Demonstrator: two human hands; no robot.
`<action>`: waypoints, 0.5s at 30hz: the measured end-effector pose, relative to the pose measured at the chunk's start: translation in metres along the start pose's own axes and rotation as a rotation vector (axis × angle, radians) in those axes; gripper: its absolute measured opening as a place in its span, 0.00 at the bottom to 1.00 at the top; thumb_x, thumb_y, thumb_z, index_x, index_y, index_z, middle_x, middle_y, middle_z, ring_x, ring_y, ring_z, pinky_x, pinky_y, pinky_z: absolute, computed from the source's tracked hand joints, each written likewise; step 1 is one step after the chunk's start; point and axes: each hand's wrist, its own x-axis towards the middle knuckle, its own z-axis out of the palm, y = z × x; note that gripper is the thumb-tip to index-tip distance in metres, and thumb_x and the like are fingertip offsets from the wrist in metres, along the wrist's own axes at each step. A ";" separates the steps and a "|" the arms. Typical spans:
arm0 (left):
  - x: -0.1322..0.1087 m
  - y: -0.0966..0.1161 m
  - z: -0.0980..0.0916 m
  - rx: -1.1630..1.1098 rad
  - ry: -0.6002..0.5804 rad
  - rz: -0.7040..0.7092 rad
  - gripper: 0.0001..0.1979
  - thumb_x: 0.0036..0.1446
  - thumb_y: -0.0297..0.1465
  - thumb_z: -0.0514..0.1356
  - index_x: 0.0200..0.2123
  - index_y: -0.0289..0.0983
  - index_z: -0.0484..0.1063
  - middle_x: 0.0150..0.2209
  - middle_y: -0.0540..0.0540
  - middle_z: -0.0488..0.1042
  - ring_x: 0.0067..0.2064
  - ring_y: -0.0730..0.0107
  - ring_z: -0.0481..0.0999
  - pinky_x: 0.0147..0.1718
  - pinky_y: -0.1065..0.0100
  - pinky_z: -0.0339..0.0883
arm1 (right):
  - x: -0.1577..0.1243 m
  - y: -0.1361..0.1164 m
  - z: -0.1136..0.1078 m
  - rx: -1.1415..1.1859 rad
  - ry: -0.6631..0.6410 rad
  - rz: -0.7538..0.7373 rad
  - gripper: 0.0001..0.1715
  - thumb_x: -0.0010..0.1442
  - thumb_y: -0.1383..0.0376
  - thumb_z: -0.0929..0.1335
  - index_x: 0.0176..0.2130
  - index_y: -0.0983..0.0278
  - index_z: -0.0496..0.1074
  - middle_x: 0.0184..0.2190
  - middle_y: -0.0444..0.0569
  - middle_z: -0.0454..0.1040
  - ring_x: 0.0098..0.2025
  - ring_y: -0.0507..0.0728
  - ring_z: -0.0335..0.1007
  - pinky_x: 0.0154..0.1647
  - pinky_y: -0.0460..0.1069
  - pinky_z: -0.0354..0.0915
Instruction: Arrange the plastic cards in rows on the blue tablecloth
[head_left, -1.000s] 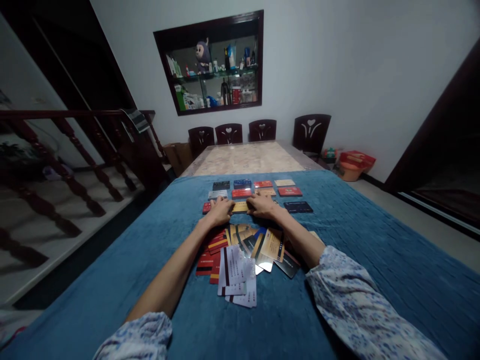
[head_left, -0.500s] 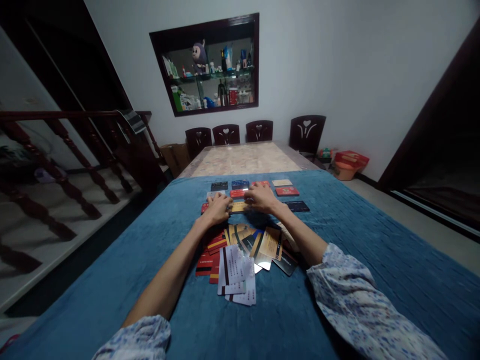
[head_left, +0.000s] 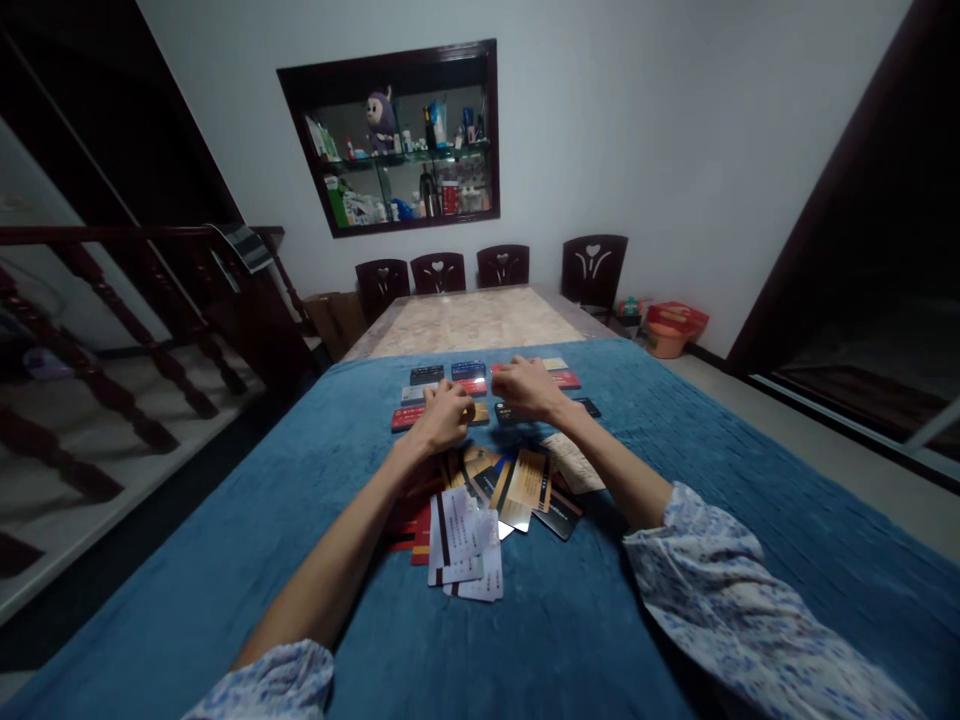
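My left hand [head_left: 448, 415] is closed, its fingers bent down over a gold bank card [head_left: 481, 413] in the nearest row. To its right my right hand [head_left: 526, 388] is curled above a black card [head_left: 509, 412]; its fingertips are partly hidden, and I cannot make out what they hold. A red card [head_left: 405, 418] lies left of my left hand. Between my forearms spreads a loose heap of cards: white cards [head_left: 459, 540] with dark stripes in front, gold cards [head_left: 527, 482] behind them, a black card [head_left: 559, 515] and red cards [head_left: 414, 525] at the sides.
Farther rows hold a dark card [head_left: 427, 374], a blue card [head_left: 469, 369] and a silver card [head_left: 417, 393]. A blue cloth [head_left: 300, 520] covers the near table; bare marble tabletop [head_left: 480, 318] lies beyond. Several chairs [head_left: 592, 268] stand behind, with a railing [head_left: 142, 340] to the left.
The view has turned slightly right. My left hand has closed up more over the gold card. My right hand has come away from it, and a black card shows below that hand.
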 end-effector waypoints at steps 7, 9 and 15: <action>0.001 0.015 -0.003 -0.035 -0.005 0.068 0.08 0.56 0.23 0.57 0.34 0.37 0.76 0.44 0.41 0.73 0.51 0.54 0.61 0.47 0.54 0.52 | -0.037 0.022 0.008 -0.032 -0.009 -0.029 0.15 0.67 0.63 0.61 0.41 0.62 0.77 0.45 0.54 0.78 0.49 0.62 0.62 0.43 0.53 0.51; 0.000 0.023 -0.005 -0.041 -0.008 0.097 0.08 0.56 0.23 0.57 0.34 0.37 0.76 0.45 0.41 0.73 0.51 0.54 0.61 0.47 0.54 0.52 | -0.050 0.029 0.009 -0.047 -0.004 -0.014 0.15 0.67 0.63 0.62 0.41 0.62 0.77 0.45 0.55 0.78 0.50 0.62 0.62 0.45 0.54 0.50; -0.001 0.042 -0.006 -0.036 -0.002 0.170 0.07 0.58 0.24 0.57 0.33 0.37 0.75 0.44 0.43 0.74 0.51 0.55 0.61 0.46 0.54 0.51 | -0.087 0.047 0.009 -0.082 -0.017 -0.022 0.15 0.68 0.64 0.61 0.37 0.61 0.77 0.40 0.53 0.79 0.48 0.61 0.63 0.45 0.54 0.48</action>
